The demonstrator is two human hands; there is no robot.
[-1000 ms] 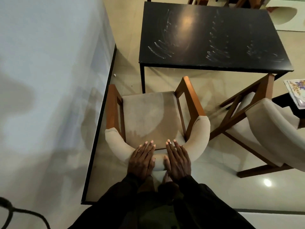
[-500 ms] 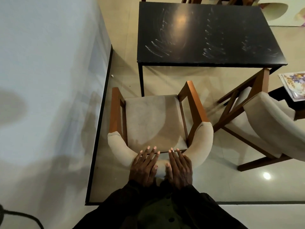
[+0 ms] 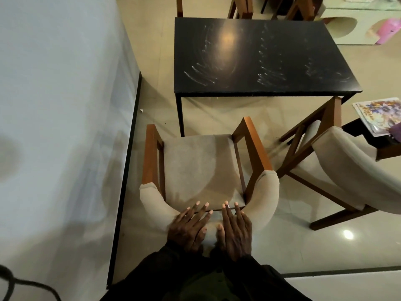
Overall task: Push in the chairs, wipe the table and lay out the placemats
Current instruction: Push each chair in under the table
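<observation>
A wooden armchair (image 3: 195, 166) with a beige seat and curved padded backrest stands right in front of me, facing the black table (image 3: 260, 55). My left hand (image 3: 188, 229) and my right hand (image 3: 234, 231) lie side by side on top of the backrest, fingers straight and pointing forward. The chair's front stands near the table's near edge, a little left of its middle. White smear marks streak the tabletop. A second matching chair (image 3: 347, 168) stands turned at an angle on the right. Flowered placemats (image 3: 379, 114) lie on a dark surface at the right edge.
A grey wall (image 3: 65, 127) with a black skirting runs close along the chair's left side. More wooden chairs (image 3: 240, 5) stand beyond the table. A white cabinet with round openings (image 3: 347, 25) sits at the far right. The floor is glossy beige tile.
The chair has slid forward toward the table with both hands on its backrest, and I have followed it. The table now appears lower in view.
</observation>
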